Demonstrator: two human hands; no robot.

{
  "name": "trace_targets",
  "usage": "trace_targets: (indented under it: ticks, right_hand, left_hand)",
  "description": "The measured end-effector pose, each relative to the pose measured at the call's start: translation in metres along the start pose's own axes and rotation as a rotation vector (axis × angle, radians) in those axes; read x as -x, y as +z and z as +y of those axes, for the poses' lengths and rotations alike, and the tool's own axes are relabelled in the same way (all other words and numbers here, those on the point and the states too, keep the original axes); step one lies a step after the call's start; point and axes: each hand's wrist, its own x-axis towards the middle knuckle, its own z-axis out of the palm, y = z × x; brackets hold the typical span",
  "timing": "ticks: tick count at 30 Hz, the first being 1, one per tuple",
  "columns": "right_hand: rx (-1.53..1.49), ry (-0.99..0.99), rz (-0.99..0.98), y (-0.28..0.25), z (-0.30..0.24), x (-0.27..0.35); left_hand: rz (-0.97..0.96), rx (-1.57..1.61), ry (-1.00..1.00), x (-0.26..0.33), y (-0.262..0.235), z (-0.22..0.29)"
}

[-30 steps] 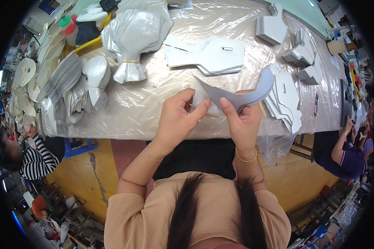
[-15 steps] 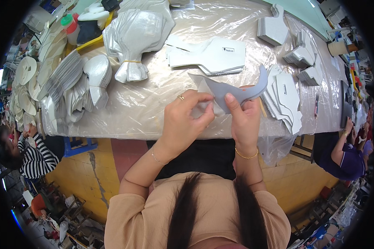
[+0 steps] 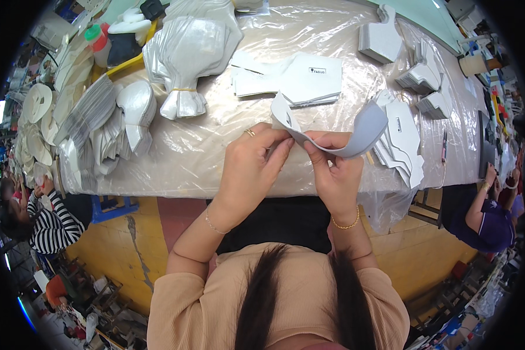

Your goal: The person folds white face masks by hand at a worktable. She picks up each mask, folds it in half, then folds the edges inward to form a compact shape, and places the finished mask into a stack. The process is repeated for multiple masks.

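Observation:
A thin, bent cut piece (image 3: 366, 129), grey-blue on one face and white on the other, is held up over the table's near edge. My left hand (image 3: 255, 160) pinches its lower edge at the left, below the white end that stands up. Close beside it, my right hand (image 3: 335, 166) grips the middle with the thumb in front, and the grey end curls up to the right. Beyond my hands lies a stack of white cut pieces (image 3: 297, 73) with a small printed label. Another fanned stack of labelled white pieces (image 3: 399, 137) rests to the right of my right hand.
Clear plastic sheeting (image 3: 204, 157) covers the table. Banded silvery-white stacks (image 3: 186, 64) stand at the back left, more cut pieces (image 3: 137, 111) farther left. A green-capped bottle (image 3: 98, 44), a pen (image 3: 444, 146) and a thread spool (image 3: 472, 66) are around. People sit at both sides.
The piece has been turned and bent: its white face and a small label now show at the left end. My hands have come closer together along its edge.

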Motion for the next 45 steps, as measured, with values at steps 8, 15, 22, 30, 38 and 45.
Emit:
trace_targets:
  ticks: [8,15,22,30,38,45]
  right_hand:
    - [0.181,-0.127,-0.055,-0.007,0.001,-0.002]
    - [0.029,0.063,-0.040,-0.008,0.002,0.007]
    - [-0.390,0.300,0.085,-0.007,0.016,0.008]
    - [-0.322,0.313,0.101,-0.006,0.011,0.006]
    - [-0.159,0.155,0.090,0.008,0.004,0.012]
    - [0.004,0.086,-0.011,0.008,0.005,0.016]
  left_hand:
    - [-0.005,0.148,-0.013,-0.002,0.008,-0.012]
    - [0.004,0.187,0.008,-0.001,0.017,-0.023]
    - [-0.029,0.368,-0.056,0.003,0.015,-0.029]
    - [-0.124,0.544,-0.211,0.002,0.007,-0.025]
    - [0.054,0.736,-0.375,0.004,0.016,-0.020]
    - [-0.161,0.548,-0.448,0.006,0.002,-0.027]
